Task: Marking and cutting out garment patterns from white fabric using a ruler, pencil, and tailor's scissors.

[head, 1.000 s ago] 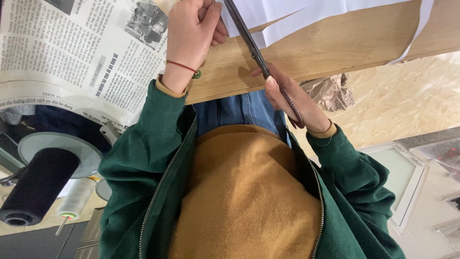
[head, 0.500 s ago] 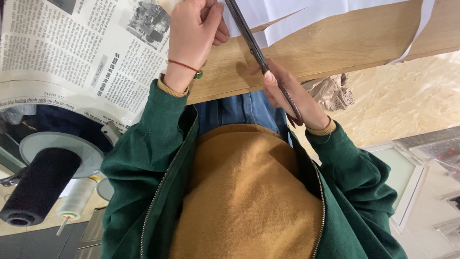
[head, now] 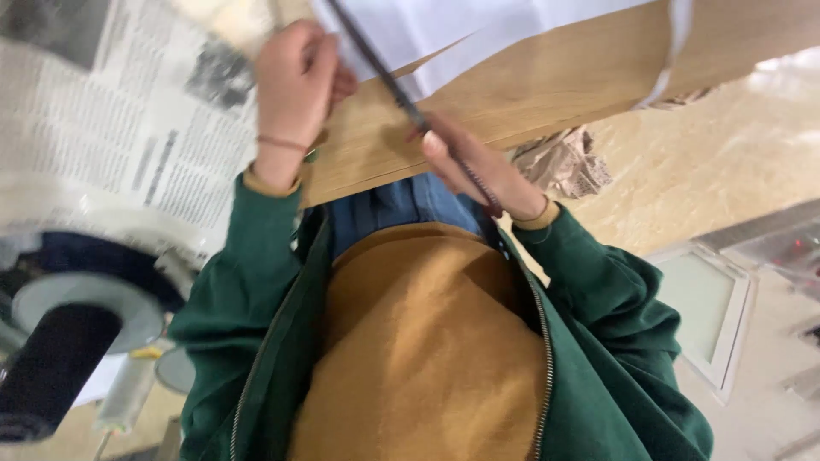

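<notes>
This looks like a sewing or craft workshop. A wooden table (head: pixel 598 77) carries a white sheet (head: pixel 478 26) laid out for cutting, with newspaper (head: pixel 111 145) spread beside it. At the lower left stand a large black thread cone (head: pixel 51 367) on a round grey base (head: pixel 85 299) and a smaller pale spool (head: pixel 128 388). Crumpled brown paper (head: pixel 564 162) lies on the pale chipboard floor (head: pixel 709 154).
</notes>
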